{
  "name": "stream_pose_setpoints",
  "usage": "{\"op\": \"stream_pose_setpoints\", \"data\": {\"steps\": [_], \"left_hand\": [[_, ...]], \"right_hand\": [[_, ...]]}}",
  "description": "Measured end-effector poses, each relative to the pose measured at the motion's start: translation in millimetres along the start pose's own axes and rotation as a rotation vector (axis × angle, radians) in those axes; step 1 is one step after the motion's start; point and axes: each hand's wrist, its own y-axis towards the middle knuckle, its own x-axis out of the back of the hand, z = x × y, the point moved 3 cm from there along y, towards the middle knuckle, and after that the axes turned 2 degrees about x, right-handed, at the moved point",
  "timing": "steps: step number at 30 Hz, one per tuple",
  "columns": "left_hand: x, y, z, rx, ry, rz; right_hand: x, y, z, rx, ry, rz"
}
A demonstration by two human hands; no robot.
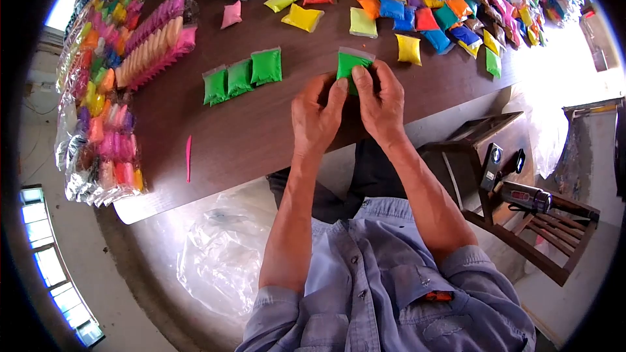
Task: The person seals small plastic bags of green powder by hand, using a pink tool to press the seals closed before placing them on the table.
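Note:
Both hands meet on one small green packet (352,62) at the middle of the brown table (261,124). My left hand (317,114) pinches its lower left side. Over its right side, my right hand (383,101) has thumb and fingers closed. The packet's clear top edge sticks up above my fingers. Three more green packets (242,77) lie in a row just to the left, apart from my hands.
A heap of several coloured packets (417,0) covers the far side of the table. Bagged bundles of packets (104,91) line the left edge. A pink strip (188,156) lies near the front edge. A wooden stand with a tool (521,195) is at my right.

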Motion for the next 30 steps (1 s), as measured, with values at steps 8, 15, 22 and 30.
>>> {"op": "stream_pose_setpoints", "data": {"steps": [8,15,22,30], "left_hand": [[2.1,-2.6,1.0,0.044,-0.012,-0.018],[0.9,-2.5,-2.9,0.034,-0.121,-0.02],[8.2,-2.9,3.1,0.07,-0.09,-0.047],[7.7,-5.6,4.5,-0.125,-0.097,-0.226]], "right_hand": [[3.0,-0.6,-3.1,-0.138,-0.031,0.009],[2.1,0.6,-0.1,-0.038,-0.01,-0.045],[4.0,-3.0,-0.8,-0.117,-0.005,0.098],[3.3,-1.8,-6.3,-0.083,0.011,0.066]]}}
